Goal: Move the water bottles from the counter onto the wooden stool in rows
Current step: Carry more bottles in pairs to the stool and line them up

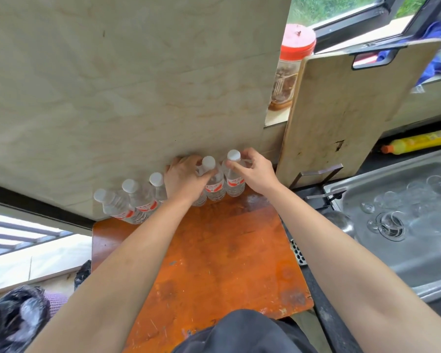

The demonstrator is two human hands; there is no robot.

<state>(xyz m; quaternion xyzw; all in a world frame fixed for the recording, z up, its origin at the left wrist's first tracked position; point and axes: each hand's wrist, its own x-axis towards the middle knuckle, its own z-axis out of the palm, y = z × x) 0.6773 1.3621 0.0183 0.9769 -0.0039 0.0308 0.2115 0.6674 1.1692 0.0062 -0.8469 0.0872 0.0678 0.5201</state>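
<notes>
Several clear water bottles with white caps and red labels stand in a row along the far edge of the orange-brown wooden stool (214,256), against the tiled wall. My left hand (182,178) is wrapped around one bottle (210,184) near its neck; another bottle seems hidden behind that hand. My right hand (252,169) grips the rightmost bottle (234,179) just under its cap. Three more bottles, among them the leftmost bottle (112,203), stand untouched to the left of my left hand.
A wooden cutting board (341,110) leans upright right of the stool. Behind it stands a red-lidded jar (290,64). A steel sink (405,225) with several glasses lies to the right, a yellow bottle (418,141) behind it. Black bags (15,319) sit at lower left.
</notes>
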